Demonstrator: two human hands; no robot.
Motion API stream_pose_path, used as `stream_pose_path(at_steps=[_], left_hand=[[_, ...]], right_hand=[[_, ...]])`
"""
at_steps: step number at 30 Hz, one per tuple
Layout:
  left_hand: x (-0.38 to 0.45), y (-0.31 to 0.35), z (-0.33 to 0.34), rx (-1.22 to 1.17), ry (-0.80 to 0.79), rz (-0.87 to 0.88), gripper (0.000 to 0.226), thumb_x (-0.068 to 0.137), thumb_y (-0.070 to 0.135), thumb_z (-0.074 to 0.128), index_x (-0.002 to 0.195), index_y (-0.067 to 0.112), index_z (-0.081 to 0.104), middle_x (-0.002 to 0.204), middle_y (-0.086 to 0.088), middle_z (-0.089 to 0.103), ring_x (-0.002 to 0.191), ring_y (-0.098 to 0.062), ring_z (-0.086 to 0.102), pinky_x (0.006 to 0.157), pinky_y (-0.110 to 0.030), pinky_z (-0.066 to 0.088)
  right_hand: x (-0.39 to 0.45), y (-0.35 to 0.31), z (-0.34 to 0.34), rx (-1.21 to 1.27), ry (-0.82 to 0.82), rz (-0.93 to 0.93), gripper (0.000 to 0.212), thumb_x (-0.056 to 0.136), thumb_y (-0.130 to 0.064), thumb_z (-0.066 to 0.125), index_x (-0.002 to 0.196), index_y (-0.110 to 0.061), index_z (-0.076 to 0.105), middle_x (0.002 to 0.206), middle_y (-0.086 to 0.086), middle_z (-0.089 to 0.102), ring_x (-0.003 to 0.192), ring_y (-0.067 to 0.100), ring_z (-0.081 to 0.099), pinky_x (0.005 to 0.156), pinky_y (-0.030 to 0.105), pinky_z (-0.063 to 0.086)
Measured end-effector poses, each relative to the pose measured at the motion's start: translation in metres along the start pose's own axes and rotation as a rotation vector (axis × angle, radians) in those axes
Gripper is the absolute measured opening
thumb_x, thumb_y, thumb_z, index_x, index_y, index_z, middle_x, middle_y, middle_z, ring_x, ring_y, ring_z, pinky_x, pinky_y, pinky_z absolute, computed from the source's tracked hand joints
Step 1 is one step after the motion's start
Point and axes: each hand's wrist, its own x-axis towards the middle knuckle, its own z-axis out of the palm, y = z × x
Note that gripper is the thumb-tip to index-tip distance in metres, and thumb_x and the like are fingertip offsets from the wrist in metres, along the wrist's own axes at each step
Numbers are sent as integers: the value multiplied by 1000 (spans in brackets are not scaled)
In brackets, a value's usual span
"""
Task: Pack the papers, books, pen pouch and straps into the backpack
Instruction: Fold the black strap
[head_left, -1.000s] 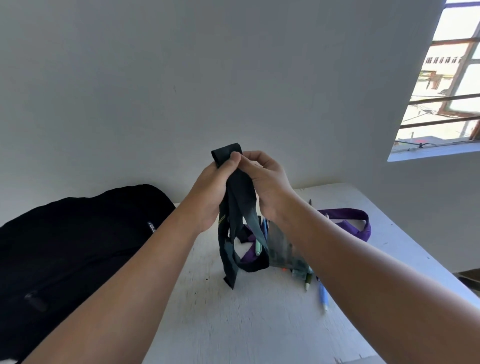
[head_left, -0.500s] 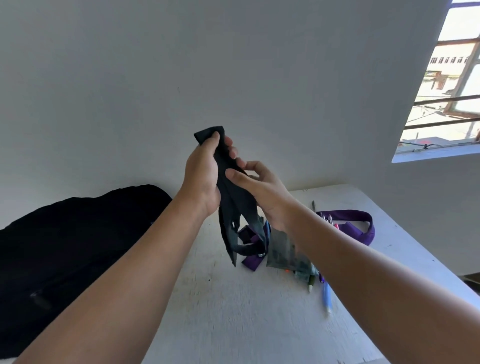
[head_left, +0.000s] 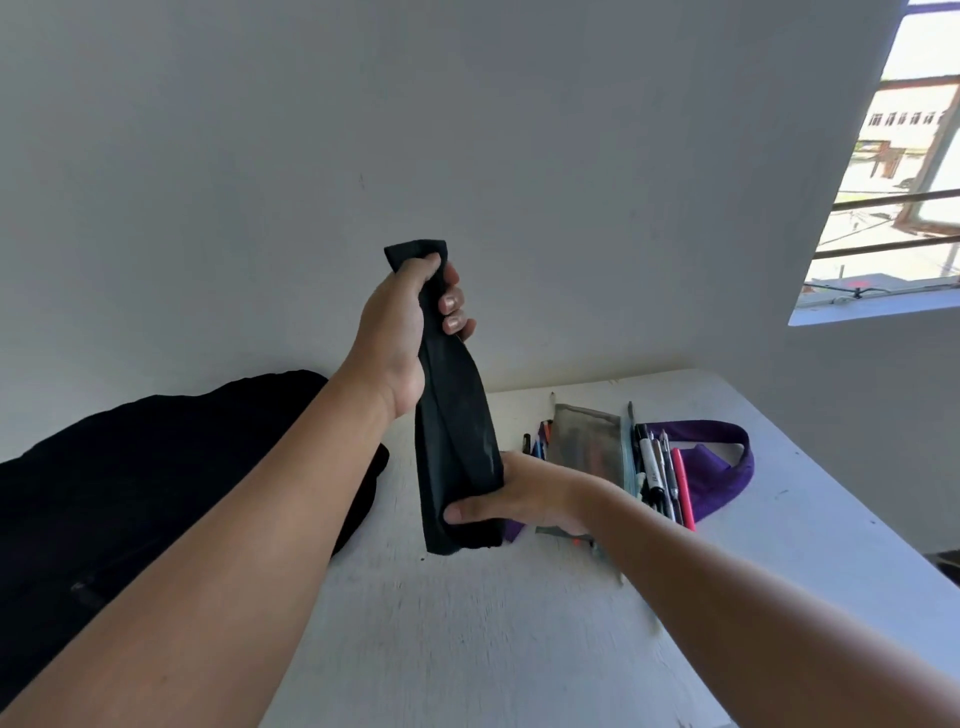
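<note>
Strap: black strap, folded into a long flat bundle, held upright above the tabletop at centre frame.
Left hand: left hand grips the upper end, fingers curled fully around the fabric.
Right hand: right hand clamps the lower end, thumb across the front, fingers behind.
Backpack: black backpack lies at lower left of the frame; whether its opening is unzipped cannot be told.
Remaining items: pen pouch with loose pens beside it, and a purple strap, at centre right.
Papers, books: not visible.
Step in hand: likely compacting the black strap before stowing.
Risk 1: folds may spring loose if either grip relaxes, since the fabric is limp and layered.
Risk 2: right forearm passes just above the pens; a sweep toward the backpack could scatter them.
Risk 3: a closed backpack would force a one-handed hold and the bundle could unfold.
</note>
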Motion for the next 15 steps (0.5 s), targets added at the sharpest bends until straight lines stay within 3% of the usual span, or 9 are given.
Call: stream_pose_path(at_steps=[3,6,8,11,13,15], left_hand=[[-1,-10,-10,307,-20,98,10,98,11,53,88,12,53,63,1,38,54,-15,32,66,-33,39],[-1,-22,-21,576,-51,141,8,97,6,50,94,11,56,65,4,42,56,-12,38,67,-29,44],[0,-29,-26,748,-72,135,12,96,8,49,98,15,59,66,7,48,59,-10,46,72,-32,48],[0,-37,-27,988,-152,133,10,99,18,46,107,21,51,76,2,55,69,-14,52,72,-38,47],[0,-40,-27,986,-183,154,8,102,22,46,109,21,44,77,2,57,69,-15,52,70,-42,46],[1,-43,-28,940,-194,160,12,103,21,47,112,18,40,77,1,56,70,-15,51,69,-42,46]], right_hand=[[-4,-8,-12,-27,-32,-31,97,64,-63,90,147,-28,55,136,-8,68,128,15,62,118,46,43],[-10,-22,-28,143,145,-142,91,78,-71,75,157,-41,39,150,-8,55,136,15,52,121,53,35],[-9,-31,-37,320,340,-284,71,93,-48,73,155,-47,38,142,-5,58,131,14,56,119,52,40],[-8,-48,-41,357,499,-493,61,100,-22,69,148,-52,46,135,-1,64,121,11,64,111,40,48],[-8,-54,-41,317,518,-568,49,102,-13,66,141,-42,59,129,1,70,112,12,70,106,36,51],[-8,-54,-42,284,559,-597,33,101,-7,66,128,-25,71,118,8,76,107,18,73,109,41,51]])
